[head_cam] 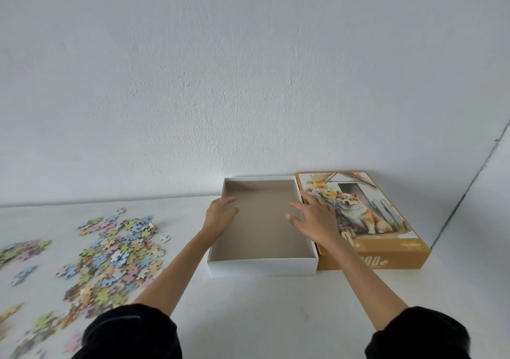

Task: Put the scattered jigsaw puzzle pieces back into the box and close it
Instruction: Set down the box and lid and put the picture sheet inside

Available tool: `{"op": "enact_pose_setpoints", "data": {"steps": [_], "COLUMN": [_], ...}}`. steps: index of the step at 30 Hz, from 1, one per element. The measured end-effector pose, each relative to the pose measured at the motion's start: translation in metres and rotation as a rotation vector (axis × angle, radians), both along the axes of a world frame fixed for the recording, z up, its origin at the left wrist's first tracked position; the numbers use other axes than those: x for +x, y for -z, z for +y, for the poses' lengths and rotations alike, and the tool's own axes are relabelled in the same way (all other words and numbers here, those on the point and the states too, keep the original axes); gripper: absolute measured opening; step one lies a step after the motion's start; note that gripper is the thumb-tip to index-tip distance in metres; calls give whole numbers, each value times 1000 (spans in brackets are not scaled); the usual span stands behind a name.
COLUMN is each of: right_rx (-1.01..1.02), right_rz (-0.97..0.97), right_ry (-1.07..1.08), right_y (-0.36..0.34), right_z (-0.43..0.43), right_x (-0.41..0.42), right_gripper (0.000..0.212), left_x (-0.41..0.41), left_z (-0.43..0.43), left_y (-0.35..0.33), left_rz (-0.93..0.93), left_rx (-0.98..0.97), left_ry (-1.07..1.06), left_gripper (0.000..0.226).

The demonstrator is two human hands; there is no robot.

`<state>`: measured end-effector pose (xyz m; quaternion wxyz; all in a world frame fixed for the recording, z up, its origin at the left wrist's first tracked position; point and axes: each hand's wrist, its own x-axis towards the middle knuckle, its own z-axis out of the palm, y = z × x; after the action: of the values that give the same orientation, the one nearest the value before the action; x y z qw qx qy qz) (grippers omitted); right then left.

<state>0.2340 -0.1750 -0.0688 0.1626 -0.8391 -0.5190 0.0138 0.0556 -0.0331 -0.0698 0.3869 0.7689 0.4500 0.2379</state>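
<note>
My black sleeves [132,331] extend toward the box [262,267]. Left grip [220,215], fingers [229,200] straight, rests on its left wall. Right grip [317,220], spread wide, rests on its right wall.

A plain white wall [248,68] rises behind a white table [262,303].

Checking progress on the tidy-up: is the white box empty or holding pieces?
Empty. The box shows only its bare brown floor; the puzzle pieces lie on the table to its left.
</note>
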Motion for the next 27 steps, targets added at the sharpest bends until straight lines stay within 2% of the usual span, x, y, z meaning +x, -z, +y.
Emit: {"op": "enact_pose_setpoints", "data": {"steps": [5,9,15,22,27], "right_rx": [-3,127,305,392,402], "right_rz": [-39,44,173,275,335], "right_ry": [16,28,-70,-153,-181], "right_y": [3,-5,-30,-46,-50], "right_z": [3,14,46,95,132], "right_x": [-3,-16,-70,-178,-279], "right_gripper": [47,44,36,34,35], "left_x": [0,-12,-63,-185,-299], "left_z": [2,2,5,40,72], "left_y": [-1,-8,-36,-59,-62], "left_rz": [52,67,38,61,99], "left_rx": [17,61,206,322,324], "left_ry": [42,44,70,0,-53], "left_gripper": [40,37,32,29,27]}}
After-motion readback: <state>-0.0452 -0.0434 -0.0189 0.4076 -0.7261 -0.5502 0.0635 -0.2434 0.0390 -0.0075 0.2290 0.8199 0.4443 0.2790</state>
